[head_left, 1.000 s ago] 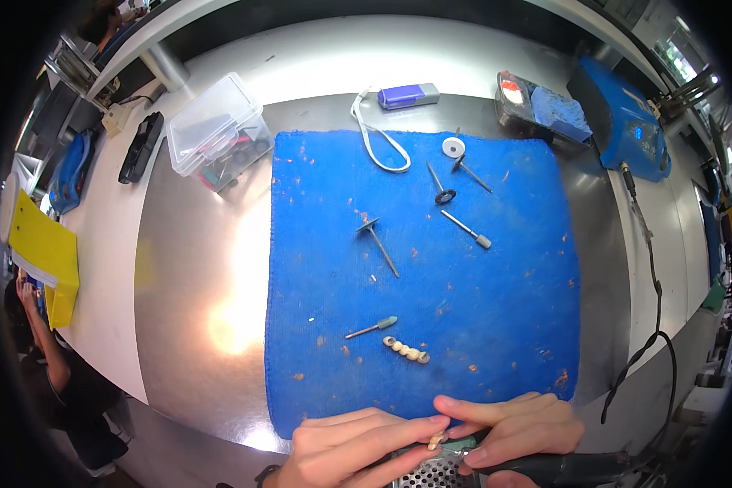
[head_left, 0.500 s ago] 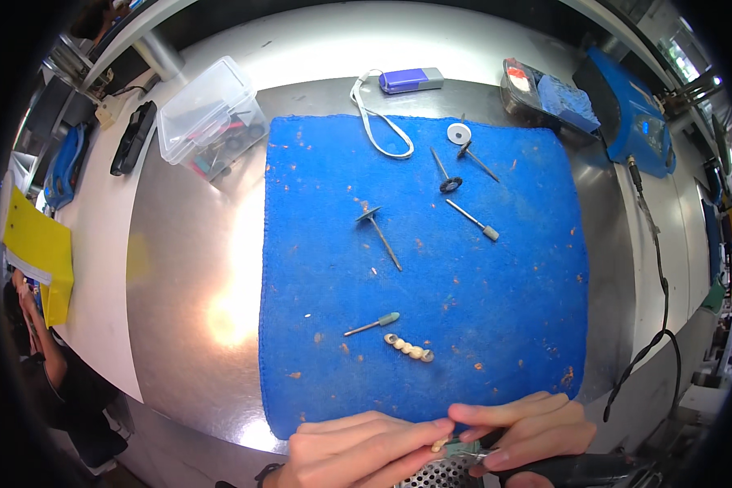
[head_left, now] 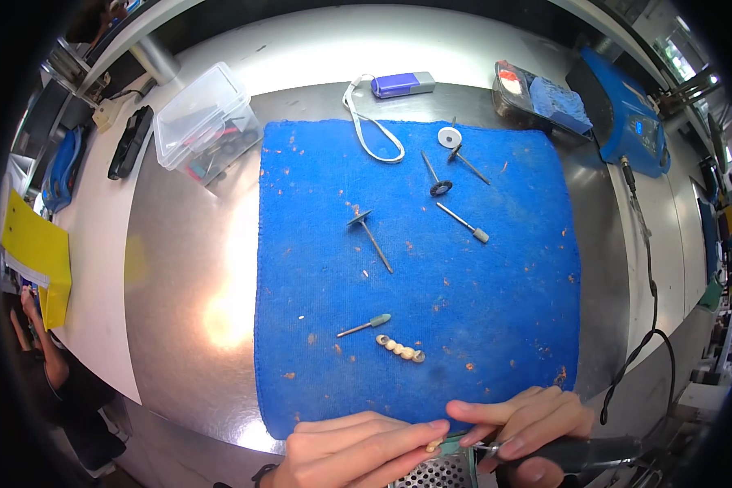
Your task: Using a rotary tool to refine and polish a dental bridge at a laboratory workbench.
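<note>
At the lower edge my left hand (head_left: 362,451) is closed, pinching a small cream-coloured dental piece (head_left: 433,446) at its fingertips. My right hand (head_left: 537,427), closed round a dark rotary handpiece (head_left: 586,455), is just to the right, the tool's metal tip pointing at the dental piece. Whether the tip touches it I cannot tell. Beneath the hands is a perforated metal grille (head_left: 435,473) with a greenish edge. Ahead of them, on a blue cloth (head_left: 496,309), lie a cream dental bridge (head_left: 400,348) and a green-tipped grinding bur (head_left: 366,325).
Several shanked discs and burs, among them a disc mandrel (head_left: 374,240) and a grey bur (head_left: 464,223), lie farther up the cloth. Behind stand a clear plastic box (head_left: 203,122), a purple-grey device (head_left: 403,84) with a strap, a dark tray (head_left: 537,102) and a blue control unit (head_left: 626,122) with a cable.
The whole view has shifted slightly, so the cloth and tools appear a little to the left. Both hands stay close together, and the handpiece sits slightly higher in the view.
</note>
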`<state>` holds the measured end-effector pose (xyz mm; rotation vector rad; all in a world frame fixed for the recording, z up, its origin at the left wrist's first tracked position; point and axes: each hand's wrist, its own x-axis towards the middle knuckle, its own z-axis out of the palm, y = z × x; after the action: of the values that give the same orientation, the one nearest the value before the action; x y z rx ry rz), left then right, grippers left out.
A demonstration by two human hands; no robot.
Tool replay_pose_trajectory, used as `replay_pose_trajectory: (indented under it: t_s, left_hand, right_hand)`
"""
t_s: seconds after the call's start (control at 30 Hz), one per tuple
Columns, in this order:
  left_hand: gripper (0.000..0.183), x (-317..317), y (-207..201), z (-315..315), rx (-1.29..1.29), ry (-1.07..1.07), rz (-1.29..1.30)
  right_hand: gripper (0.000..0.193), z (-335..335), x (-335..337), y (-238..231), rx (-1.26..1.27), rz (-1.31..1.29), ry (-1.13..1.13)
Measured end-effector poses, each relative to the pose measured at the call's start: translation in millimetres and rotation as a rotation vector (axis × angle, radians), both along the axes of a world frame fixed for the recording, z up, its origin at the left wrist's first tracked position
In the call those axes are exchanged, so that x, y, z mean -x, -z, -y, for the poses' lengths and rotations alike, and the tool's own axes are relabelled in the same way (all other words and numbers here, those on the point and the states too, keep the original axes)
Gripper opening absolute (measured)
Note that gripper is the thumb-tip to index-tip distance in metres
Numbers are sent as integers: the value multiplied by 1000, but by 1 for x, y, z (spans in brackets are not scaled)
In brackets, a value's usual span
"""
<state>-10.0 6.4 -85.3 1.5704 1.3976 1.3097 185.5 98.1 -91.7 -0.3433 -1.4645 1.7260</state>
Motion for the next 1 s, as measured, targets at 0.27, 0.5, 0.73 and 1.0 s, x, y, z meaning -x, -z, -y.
replay_pose_trajectory:
  t_s: [0.27, 0.5, 0.73, 1.0]
  left_hand:
    - [31, 0, 2, 0, -53, -2, 69]
    - [31, 2, 4, 4, 17, 5, 29]
    - [30, -1, 3, 3, 13, -14, 28]
    - [29, 1, -1, 4, 37, 2, 0]
  right_hand:
    - [10, -7, 3, -4, -217, 52, -96]
    - [10, -4, 7, -1, -265, 94, -53]
    - [12, -1, 9, -4, -217, 139, 0]
    - [11, 0, 8, -4, -190, 120, -8]
